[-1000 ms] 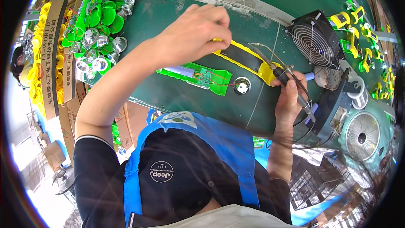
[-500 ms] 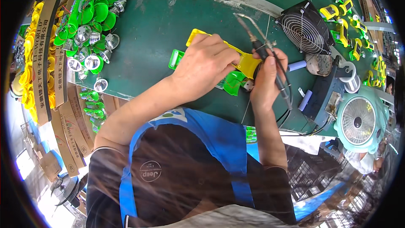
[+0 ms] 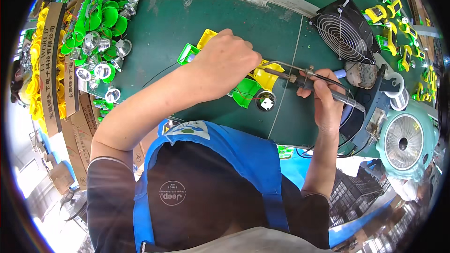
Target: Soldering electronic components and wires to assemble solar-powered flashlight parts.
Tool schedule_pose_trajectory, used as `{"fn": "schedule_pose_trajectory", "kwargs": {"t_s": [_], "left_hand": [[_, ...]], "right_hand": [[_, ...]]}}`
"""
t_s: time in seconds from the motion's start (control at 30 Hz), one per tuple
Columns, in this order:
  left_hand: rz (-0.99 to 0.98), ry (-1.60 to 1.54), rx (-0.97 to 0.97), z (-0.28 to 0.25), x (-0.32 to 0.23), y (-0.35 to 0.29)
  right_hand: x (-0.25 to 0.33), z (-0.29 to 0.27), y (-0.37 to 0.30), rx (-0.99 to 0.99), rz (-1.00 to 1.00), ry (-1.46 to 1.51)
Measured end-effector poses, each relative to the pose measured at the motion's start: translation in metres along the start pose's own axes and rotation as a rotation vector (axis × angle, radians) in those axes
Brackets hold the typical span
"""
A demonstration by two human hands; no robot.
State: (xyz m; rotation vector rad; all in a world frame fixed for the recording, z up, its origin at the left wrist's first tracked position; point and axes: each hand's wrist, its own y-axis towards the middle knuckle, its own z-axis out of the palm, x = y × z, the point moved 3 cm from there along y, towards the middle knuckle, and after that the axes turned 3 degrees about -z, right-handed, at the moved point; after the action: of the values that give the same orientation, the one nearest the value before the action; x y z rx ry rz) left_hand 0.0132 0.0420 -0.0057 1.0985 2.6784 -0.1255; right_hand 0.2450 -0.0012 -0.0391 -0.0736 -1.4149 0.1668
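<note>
At the green bench, gripped the soldering iron in the right hand, slanting it across the yellow casing! Curled the left hand over that casing, hiding its fingertips: couldn't tell whether pinching or merely resting. Had the green casing just beneath, with a red wire running to the round lamp head. Looked risky: might have scorched plastic or fingers with one slip, if hot; might have snagged the wire by dragging a casing. Off left, spotted a cardboard carton heaped with yellow plastic caps.

Dark shirt, short sleeves, blue apron.
</note>
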Motion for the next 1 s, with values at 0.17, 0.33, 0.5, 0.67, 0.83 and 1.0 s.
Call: {"fn": "schedule_pose_trajectory", "kwargs": {"t_s": [0.17,0.33,0.5,0.67,0.83,1.0], "left_hand": [[0.009,0.034,0.157,0.000,0.000,0.005],[0.017,0.022,0.161,-0.003,0.000,0.007],[0.049,-0.014,0.103,-0.005,-0.001,0.007],[0.009,0.016,0.151,-0.002,-0.003,0.008],[0.018,0.007,0.117,-0.003,-0.004,0.008],[0.009,0.025,0.134,0.000,-0.004,0.008]], "right_hand": [[0.006,0.005,0.007,0.044,0.088,-0.091],[0.010,0.010,0.011,0.088,0.119,-0.104],[0.013,0.012,0.012,0.093,0.130,-0.138],[0.011,0.006,0.006,0.077,0.137,-0.176],[0.007,-0.006,-0.015,-0.083,-0.042,-0.137],[-0.004,0.008,-0.030,-0.312,-0.306,0.047]]}}
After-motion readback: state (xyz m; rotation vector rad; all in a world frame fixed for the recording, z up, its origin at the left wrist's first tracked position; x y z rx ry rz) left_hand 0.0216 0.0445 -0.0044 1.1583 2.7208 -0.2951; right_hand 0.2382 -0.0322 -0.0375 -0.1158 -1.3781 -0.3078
